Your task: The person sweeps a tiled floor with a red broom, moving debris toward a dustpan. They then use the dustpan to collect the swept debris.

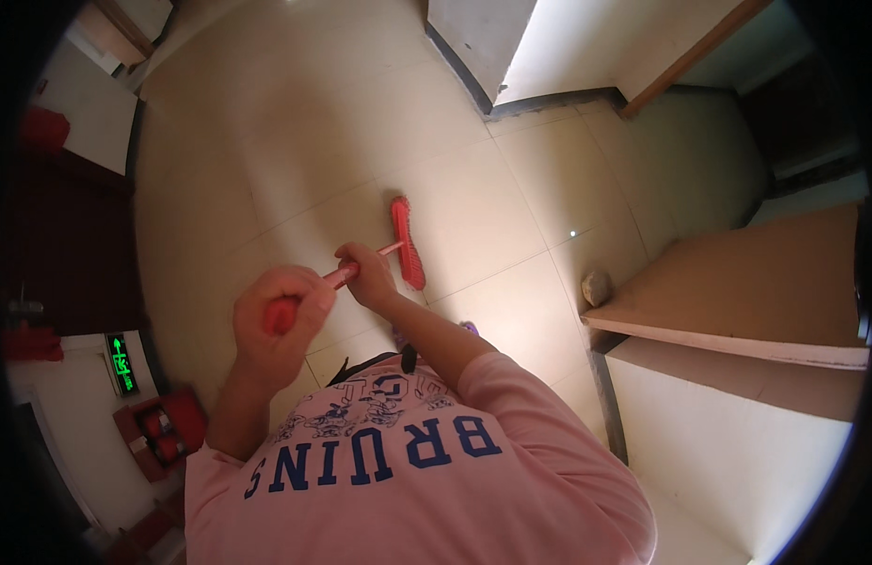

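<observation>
My left hand (284, 318) is wrapped around the top end of a red broom's handle, close to the camera. Lower on the same handle, my right hand (369, 277) holds the shaft, its arm reaching across from the right. Beyond the right hand, the thin shaft runs down to the red broom head (408, 247), which rests bristles down on the tiled floor (464, 205). Part of the handle is hidden by my fingers. Below the hands is the pink printed T-shirt, with purple shoe tips partly in sight at its upper edge.
A brown door or panel (732, 282) juts in at the right, with a stone (596, 288) at its corner. A white wall corner (489, 106) with dark skirting stands ahead. On the left are a dark red door (69, 240), a green exit sign (122, 364) and a red box (164, 431).
</observation>
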Tool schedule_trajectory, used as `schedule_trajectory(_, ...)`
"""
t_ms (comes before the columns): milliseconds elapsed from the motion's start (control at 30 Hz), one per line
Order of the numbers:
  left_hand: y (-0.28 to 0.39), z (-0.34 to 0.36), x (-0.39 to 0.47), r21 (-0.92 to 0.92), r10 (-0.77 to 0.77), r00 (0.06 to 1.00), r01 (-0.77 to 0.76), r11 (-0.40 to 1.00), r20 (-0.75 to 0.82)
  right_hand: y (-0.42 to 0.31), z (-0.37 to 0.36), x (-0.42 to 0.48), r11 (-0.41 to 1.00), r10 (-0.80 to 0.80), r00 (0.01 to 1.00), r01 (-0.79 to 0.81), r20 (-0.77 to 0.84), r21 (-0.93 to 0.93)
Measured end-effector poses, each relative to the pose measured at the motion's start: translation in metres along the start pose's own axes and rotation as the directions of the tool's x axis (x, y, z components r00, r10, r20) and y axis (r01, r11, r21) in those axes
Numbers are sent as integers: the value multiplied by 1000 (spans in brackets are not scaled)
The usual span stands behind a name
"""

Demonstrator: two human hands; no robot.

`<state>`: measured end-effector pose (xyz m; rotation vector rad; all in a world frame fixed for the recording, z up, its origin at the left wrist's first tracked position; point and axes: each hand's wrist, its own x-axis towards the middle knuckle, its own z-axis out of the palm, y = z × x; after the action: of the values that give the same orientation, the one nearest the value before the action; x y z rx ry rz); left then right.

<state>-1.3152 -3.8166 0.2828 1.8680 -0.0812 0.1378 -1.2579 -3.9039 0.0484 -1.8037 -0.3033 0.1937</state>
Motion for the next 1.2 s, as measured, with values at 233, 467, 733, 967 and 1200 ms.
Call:
schedule_trajectory(233,11,1,6,-17,235,968,-235,972,92,-17,-44,3,951,-210,976,216,50,-223)
schedule_trajectory(467,-12,48,29,-268,58,995,-36,963,75,19,-131,-1,920,-10,993,57,122,-387)
schedule_trajectory(733,-58,147,63,-400,-207,905,357,844,371,101,-235,-52,806,109,994,-87,3,-586)
schedule_trajectory(967,-78,189,80,-337,-487,751,645,686,446,155,-259,-74,759,226,973,-200,-37,-620)
schedule_trajectory(1200,-83,146,91,-372,-445,862,506,779,241,132,-219,-13,864,192,976,-120,100,-490)
